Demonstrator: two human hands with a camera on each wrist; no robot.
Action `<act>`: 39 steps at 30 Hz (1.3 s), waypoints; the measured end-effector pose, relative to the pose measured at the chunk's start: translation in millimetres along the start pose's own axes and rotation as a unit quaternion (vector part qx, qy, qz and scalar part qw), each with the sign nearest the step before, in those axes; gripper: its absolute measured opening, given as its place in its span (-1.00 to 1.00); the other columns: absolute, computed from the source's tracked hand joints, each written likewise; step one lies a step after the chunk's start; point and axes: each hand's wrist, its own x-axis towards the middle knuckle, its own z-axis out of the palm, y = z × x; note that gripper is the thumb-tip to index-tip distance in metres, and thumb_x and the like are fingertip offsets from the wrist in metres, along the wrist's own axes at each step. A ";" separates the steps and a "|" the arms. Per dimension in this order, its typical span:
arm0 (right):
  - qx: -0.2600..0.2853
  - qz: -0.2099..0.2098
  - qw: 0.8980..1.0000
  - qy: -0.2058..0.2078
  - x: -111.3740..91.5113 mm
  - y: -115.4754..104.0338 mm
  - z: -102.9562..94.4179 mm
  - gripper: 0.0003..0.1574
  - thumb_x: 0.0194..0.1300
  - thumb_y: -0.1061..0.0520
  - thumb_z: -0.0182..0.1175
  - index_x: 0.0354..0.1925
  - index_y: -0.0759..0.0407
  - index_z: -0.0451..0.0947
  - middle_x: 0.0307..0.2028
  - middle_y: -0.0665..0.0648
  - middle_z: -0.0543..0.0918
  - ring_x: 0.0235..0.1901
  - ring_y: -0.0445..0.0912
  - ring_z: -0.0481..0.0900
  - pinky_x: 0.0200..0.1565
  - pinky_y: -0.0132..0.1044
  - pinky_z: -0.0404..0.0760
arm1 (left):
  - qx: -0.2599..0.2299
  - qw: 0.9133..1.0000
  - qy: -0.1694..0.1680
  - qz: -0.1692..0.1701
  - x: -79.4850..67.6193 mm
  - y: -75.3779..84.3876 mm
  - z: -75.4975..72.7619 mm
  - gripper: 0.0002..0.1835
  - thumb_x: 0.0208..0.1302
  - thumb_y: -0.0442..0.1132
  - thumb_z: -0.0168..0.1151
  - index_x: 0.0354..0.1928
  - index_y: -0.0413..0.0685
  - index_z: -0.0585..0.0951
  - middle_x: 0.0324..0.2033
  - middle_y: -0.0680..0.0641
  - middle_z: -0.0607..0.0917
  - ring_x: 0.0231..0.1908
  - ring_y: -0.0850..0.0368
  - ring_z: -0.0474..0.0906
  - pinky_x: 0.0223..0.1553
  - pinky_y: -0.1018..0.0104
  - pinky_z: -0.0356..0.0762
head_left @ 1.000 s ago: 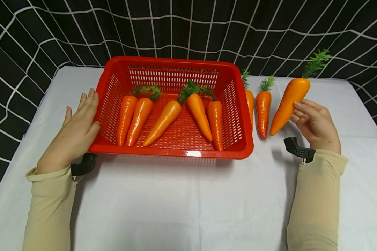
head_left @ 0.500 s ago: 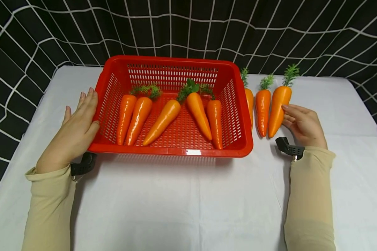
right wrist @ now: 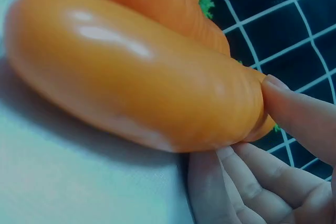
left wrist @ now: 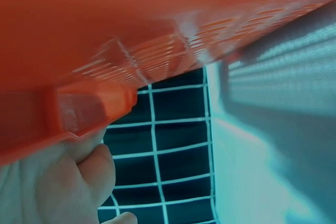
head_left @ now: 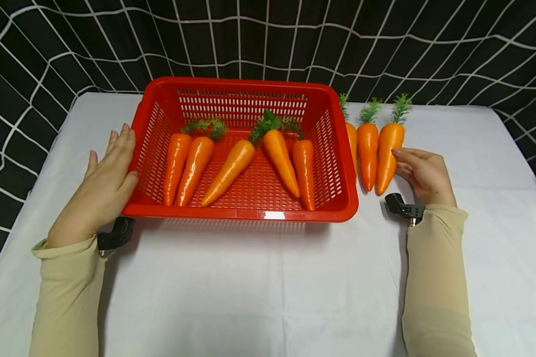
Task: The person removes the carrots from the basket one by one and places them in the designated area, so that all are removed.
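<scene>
With my right hand [head_left: 424,176] I'm pinching a fat orange carrot [head_left: 387,156], and I've just brought it in from the right, snug beside the next carrot [head_left: 368,156], so three now line up outside the basket [head_left: 241,213]. My left hand [head_left: 100,188] lies flat on the basket's left side, gripping nothing. The basket's right edge partly hides the nearest carrot [head_left: 352,141], but the white table [head_left: 210,297] gives me room in front and to the right.

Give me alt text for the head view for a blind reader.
The right hand pinches a carrot, rightmost in a row of three beside a red basket. Five more carrots lie inside, and the left hand touches the basket's opposite end.
</scene>
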 end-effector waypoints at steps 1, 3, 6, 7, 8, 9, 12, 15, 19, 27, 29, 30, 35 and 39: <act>-0.004 -0.001 1.000 -0.001 -0.2 -0.1 0.8 -0.94 0.10 0.16 0.37 -0.49 0.09 0.72 -0.46 0.00 0.70 -0.47 -0.22 0.66 -0.33 -0.44 0.61 | 0.001 1.000 0.000 0.000 0.0 0.1 -0.1 -0.33 0.37 -0.25 -0.24 0.47 -0.18 -0.13 0.46 -0.10 -0.18 0.43 0.07 -0.38 0.30 -0.12 -0.58; -0.006 -0.003 1.000 -0.002 -0.5 0.0 2.3 -0.92 0.11 0.18 0.35 -0.50 0.09 0.72 -0.49 0.00 0.70 -0.48 -0.23 0.67 -0.34 -0.45 0.61 | 0.001 1.000 0.000 -0.001 -0.1 0.0 -0.2 -0.33 0.37 -0.25 -0.23 0.47 -0.18 -0.13 0.46 -0.10 -0.18 0.43 0.07 -0.38 0.30 -0.12 -0.58; -0.008 -0.008 1.000 0.000 -0.8 1.0 4.4 -0.90 0.13 0.20 0.34 -0.50 0.08 0.73 -0.53 0.00 0.71 -0.49 -0.25 0.67 -0.35 -0.46 0.60 | 0.002 1.000 0.000 -0.002 -0.1 -0.1 -0.2 -0.33 0.37 -0.25 -0.23 0.47 -0.18 -0.13 0.46 -0.10 -0.18 0.43 0.07 -0.39 0.30 -0.13 -0.59; -0.010 -0.009 1.000 0.003 -0.9 1.3 4.9 -0.90 0.13 0.20 0.34 -0.51 0.07 0.73 -0.54 0.00 0.71 -0.49 -0.26 0.67 -0.36 -0.47 0.60 | 0.002 1.000 0.000 -0.002 0.0 -0.1 -0.1 -0.33 0.37 -0.25 -0.23 0.47 -0.18 -0.13 0.46 -0.10 -0.18 0.43 0.07 -0.39 0.30 -0.13 -0.59; -0.013 -0.011 1.000 0.007 -0.9 1.6 5.3 -0.89 0.12 0.20 0.34 -0.51 0.07 0.73 -0.55 -0.01 0.71 -0.50 -0.26 0.67 -0.36 -0.47 0.60 | 0.002 1.000 0.000 -0.003 0.0 -0.1 0.0 -0.33 0.37 -0.25 -0.23 0.47 -0.18 -0.13 0.46 -0.09 -0.18 0.43 0.08 -0.39 0.30 -0.13 -0.59; -0.015 -0.011 1.000 0.011 -0.9 1.8 5.5 -0.90 0.11 0.19 0.35 -0.52 0.06 0.74 -0.55 -0.01 0.71 -0.49 -0.27 0.68 -0.36 -0.48 0.60 | 0.002 1.000 -0.001 -0.003 0.2 0.0 0.0 -0.33 0.37 -0.25 -0.23 0.47 -0.18 -0.13 0.46 -0.09 -0.18 0.43 0.08 -0.40 0.30 -0.13 -0.59; -0.038 -0.010 0.999 0.030 -1.1 2.5 5.9 -0.95 0.05 0.14 0.41 -0.51 0.02 0.75 -0.55 -0.06 0.71 -0.51 -0.29 0.66 -0.39 -0.50 0.58 | 0.000 1.000 0.000 -0.004 0.2 0.2 0.2 -0.33 0.37 -0.25 -0.23 0.47 -0.19 -0.13 0.46 -0.09 -0.18 0.43 0.08 -0.39 0.30 -0.13 -0.59; -0.055 -0.008 0.998 0.039 -1.6 2.7 4.9 -0.98 0.01 0.10 0.44 -0.49 0.00 0.76 -0.53 -0.08 0.70 -0.52 -0.30 0.66 -0.40 -0.51 0.58 | -0.002 1.000 0.002 -0.004 0.4 0.8 0.3 -0.32 0.36 -0.26 -0.23 0.46 -0.20 -0.13 0.46 -0.11 -0.17 0.43 0.07 -0.38 0.30 -0.12 -0.59; -0.111 -0.005 0.993 0.030 -3.5 0.2 1.4 -0.99 0.04 0.06 0.42 -0.48 -0.09 0.75 -0.50 -0.12 0.68 -0.51 -0.31 0.62 -0.40 -0.51 0.56 | -0.004 1.000 0.003 -0.005 0.3 1.4 0.3 -0.32 0.35 -0.27 -0.23 0.46 -0.20 -0.13 0.46 -0.12 -0.16 0.43 0.07 -0.38 0.30 -0.12 -0.59; -0.211 0.026 0.977 -0.034 -5.8 -9.3 -11.9 -0.83 0.14 0.02 0.34 -0.55 -0.26 0.66 -0.49 -0.20 0.66 -0.45 -0.34 0.63 -0.31 -0.50 0.58 | -0.005 1.000 0.001 -0.008 0.1 1.8 0.0 -0.32 0.35 -0.26 -0.23 0.46 -0.20 -0.12 0.46 -0.12 -0.17 0.43 0.07 -0.38 0.30 -0.11 -0.60; -0.190 0.029 0.981 -0.037 -6.2 -9.6 -11.9 -0.83 0.14 0.06 0.34 -0.54 -0.21 0.67 -0.49 -0.18 0.67 -0.44 -0.33 0.65 -0.31 -0.49 0.59 | -0.004 1.000 0.002 -0.008 0.2 1.8 -0.1 -0.32 0.35 -0.26 -0.22 0.46 -0.20 -0.12 0.46 -0.11 -0.17 0.43 0.07 -0.38 0.30 -0.11 -0.60; -0.177 0.027 0.983 -0.036 -6.4 -9.4 -11.0 -0.83 0.14 0.09 0.34 -0.55 -0.18 0.68 -0.49 -0.17 0.68 -0.45 -0.33 0.65 -0.31 -0.49 0.59 | -0.004 1.000 0.002 -0.008 0.2 1.8 -0.2 -0.32 0.35 -0.27 -0.22 0.46 -0.20 -0.12 0.46 -0.11 -0.17 0.43 0.06 -0.38 0.30 -0.11 -0.60; -0.142 0.008 0.989 -0.026 -7.3 -7.2 -4.4 -0.82 0.14 0.14 0.34 -0.54 -0.13 0.70 -0.49 -0.13 0.69 -0.48 -0.32 0.65 -0.34 -0.50 0.58 | -0.002 1.000 0.002 -0.009 0.3 1.1 0.1 -0.32 0.35 -0.27 -0.22 0.46 -0.20 -0.13 0.46 -0.11 -0.17 0.43 0.06 -0.38 0.30 -0.11 -0.60; -0.157 0.006 0.987 -0.020 -7.7 -6.4 -6.0 -0.84 0.13 0.11 0.35 -0.54 -0.16 0.70 -0.49 -0.16 0.68 -0.48 -0.33 0.64 -0.34 -0.51 0.58 | -0.002 1.000 0.001 -0.009 0.5 0.7 0.5 -0.32 0.36 -0.27 -0.22 0.47 -0.18 -0.13 0.46 -0.10 -0.17 0.43 0.07 -0.38 0.30 -0.10 -0.60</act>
